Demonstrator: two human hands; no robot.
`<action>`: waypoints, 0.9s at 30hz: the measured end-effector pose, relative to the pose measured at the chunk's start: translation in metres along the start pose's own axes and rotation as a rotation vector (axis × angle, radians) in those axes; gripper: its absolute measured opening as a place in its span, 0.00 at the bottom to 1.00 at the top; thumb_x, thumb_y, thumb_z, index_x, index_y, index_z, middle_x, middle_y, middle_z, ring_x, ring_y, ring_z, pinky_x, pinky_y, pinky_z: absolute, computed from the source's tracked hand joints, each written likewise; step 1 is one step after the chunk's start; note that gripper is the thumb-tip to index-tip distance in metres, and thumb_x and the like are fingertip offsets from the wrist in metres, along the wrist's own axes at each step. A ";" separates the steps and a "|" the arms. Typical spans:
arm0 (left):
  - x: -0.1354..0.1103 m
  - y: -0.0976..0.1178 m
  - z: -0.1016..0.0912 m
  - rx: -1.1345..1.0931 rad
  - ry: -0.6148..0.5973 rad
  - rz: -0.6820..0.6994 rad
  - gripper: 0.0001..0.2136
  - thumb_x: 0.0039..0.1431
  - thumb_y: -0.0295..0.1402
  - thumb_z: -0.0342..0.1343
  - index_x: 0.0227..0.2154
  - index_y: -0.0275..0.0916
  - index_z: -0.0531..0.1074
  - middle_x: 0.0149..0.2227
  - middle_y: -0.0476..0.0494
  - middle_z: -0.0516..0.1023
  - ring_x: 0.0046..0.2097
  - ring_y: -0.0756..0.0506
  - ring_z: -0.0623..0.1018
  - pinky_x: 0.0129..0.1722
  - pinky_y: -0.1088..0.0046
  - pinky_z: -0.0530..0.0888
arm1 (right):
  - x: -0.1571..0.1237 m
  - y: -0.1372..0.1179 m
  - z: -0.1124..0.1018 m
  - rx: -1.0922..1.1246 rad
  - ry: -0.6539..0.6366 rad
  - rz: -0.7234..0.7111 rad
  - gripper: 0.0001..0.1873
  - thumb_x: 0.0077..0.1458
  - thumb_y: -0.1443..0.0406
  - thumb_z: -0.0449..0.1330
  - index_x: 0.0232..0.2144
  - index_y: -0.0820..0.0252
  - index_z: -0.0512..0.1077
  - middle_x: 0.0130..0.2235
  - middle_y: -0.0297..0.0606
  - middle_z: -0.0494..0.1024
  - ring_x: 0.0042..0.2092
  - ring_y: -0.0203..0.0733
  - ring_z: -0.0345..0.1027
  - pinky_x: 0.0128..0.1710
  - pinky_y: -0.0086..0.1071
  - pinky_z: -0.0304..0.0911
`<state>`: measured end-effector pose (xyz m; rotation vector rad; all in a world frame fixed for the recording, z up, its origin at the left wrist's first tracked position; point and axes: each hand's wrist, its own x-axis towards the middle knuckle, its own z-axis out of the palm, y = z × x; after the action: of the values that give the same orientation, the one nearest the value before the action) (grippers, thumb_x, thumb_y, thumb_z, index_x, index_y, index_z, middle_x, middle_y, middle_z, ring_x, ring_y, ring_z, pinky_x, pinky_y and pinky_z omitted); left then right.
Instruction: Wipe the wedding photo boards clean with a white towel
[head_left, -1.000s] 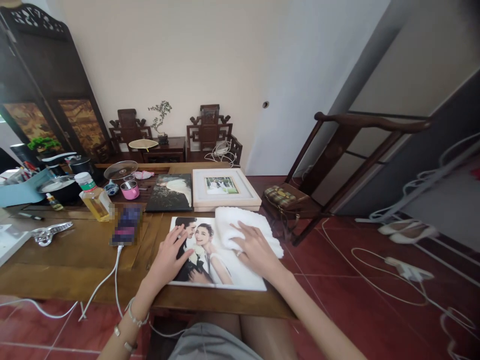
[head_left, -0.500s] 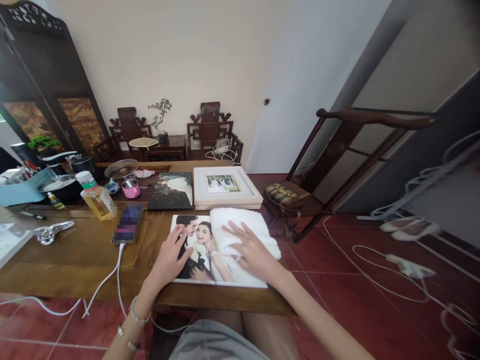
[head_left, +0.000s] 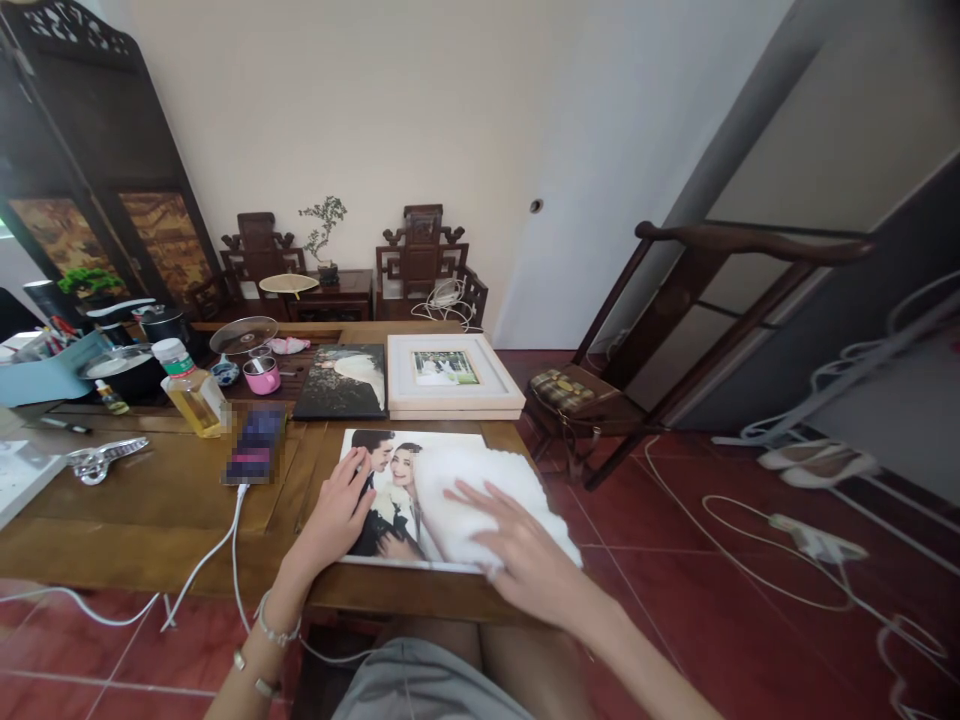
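Observation:
A wedding photo print (head_left: 388,520) of a couple lies flat near the front edge of the wooden table. My left hand (head_left: 339,508) rests on its left side, fingers spread and holding nothing. Over the right part of the photo lies a white folded towel (head_left: 450,475). My right hand (head_left: 517,550) presses down on this towel with the fingers stretched out, slightly blurred. The towel covers the photo's right half and hangs a little past its right edge.
Behind the photo lie a dark picture panel (head_left: 341,382) and a white framed picture (head_left: 454,378). Leftward are a phone (head_left: 255,450) on a white cable, an oil bottle (head_left: 187,390) and a pink cup (head_left: 262,376). A wooden chair (head_left: 637,400) stands at right.
My right hand has slid the towel toward me and to the right, uncovering the photo's upper edge. My left hand has stayed about where it was.

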<state>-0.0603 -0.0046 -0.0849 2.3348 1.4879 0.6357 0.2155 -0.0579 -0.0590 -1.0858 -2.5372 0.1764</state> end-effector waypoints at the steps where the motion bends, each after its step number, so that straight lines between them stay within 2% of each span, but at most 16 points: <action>1: 0.000 0.000 0.000 0.000 -0.003 0.004 0.23 0.65 0.39 0.38 0.62 0.42 0.50 0.65 0.39 0.51 0.66 0.41 0.50 0.61 0.54 0.54 | 0.012 0.014 0.000 -0.001 0.012 0.029 0.20 0.38 0.77 0.51 0.33 0.60 0.75 0.60 0.44 0.62 0.64 0.50 0.47 0.61 0.52 0.45; 5: 0.000 -0.001 -0.002 -0.015 -0.010 0.016 0.24 0.65 0.39 0.39 0.62 0.42 0.50 0.65 0.39 0.50 0.66 0.42 0.49 0.61 0.53 0.54 | 0.052 0.061 0.006 -0.027 0.073 0.060 0.19 0.45 0.75 0.53 0.39 0.62 0.74 0.57 0.49 0.67 0.62 0.50 0.52 0.60 0.52 0.48; 8: 0.000 -0.001 -0.002 -0.027 -0.001 0.016 0.24 0.65 0.39 0.39 0.62 0.42 0.50 0.65 0.40 0.51 0.66 0.41 0.49 0.61 0.53 0.54 | 0.064 0.071 0.009 -0.047 0.090 0.068 0.17 0.48 0.74 0.53 0.40 0.62 0.74 0.54 0.50 0.69 0.61 0.50 0.54 0.59 0.52 0.49; 12: 0.000 -0.004 0.000 -0.030 0.006 0.018 0.23 0.65 0.39 0.39 0.62 0.41 0.51 0.65 0.39 0.51 0.66 0.42 0.50 0.61 0.54 0.54 | 0.049 0.048 0.007 -0.031 0.074 0.042 0.18 0.44 0.76 0.53 0.37 0.61 0.75 0.57 0.48 0.66 0.63 0.51 0.48 0.61 0.54 0.45; 18: 0.001 -0.003 0.001 -0.027 0.014 0.005 0.23 0.65 0.39 0.40 0.61 0.42 0.52 0.65 0.39 0.52 0.66 0.42 0.50 0.61 0.54 0.54 | -0.005 -0.014 0.000 0.002 -0.030 -0.038 0.20 0.36 0.77 0.51 0.30 0.59 0.75 0.63 0.39 0.56 0.66 0.50 0.38 0.63 0.55 0.35; 21: 0.001 -0.002 0.000 -0.022 0.007 0.002 0.24 0.64 0.41 0.40 0.62 0.43 0.51 0.65 0.39 0.52 0.66 0.41 0.50 0.61 0.54 0.54 | -0.026 -0.036 -0.001 0.019 -0.074 -0.066 0.19 0.33 0.77 0.50 0.26 0.59 0.75 0.65 0.35 0.51 0.66 0.50 0.34 0.64 0.53 0.32; 24: 0.001 -0.001 0.000 -0.013 0.005 0.013 0.24 0.64 0.42 0.41 0.62 0.44 0.51 0.65 0.38 0.51 0.66 0.41 0.50 0.60 0.53 0.54 | -0.030 -0.041 -0.003 0.020 -0.102 -0.088 0.18 0.34 0.77 0.50 0.26 0.59 0.75 0.64 0.35 0.52 0.66 0.50 0.36 0.64 0.53 0.34; 27: 0.001 -0.002 -0.001 -0.006 0.004 0.024 0.24 0.64 0.41 0.41 0.62 0.44 0.50 0.65 0.38 0.51 0.66 0.41 0.50 0.60 0.53 0.55 | -0.018 -0.027 -0.006 0.026 -0.091 -0.076 0.21 0.36 0.76 0.51 0.30 0.57 0.76 0.62 0.36 0.57 0.65 0.48 0.42 0.63 0.52 0.39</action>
<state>-0.0622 -0.0032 -0.0845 2.3512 1.4604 0.6506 0.2108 -0.0896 -0.0512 -0.9902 -2.6441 0.2430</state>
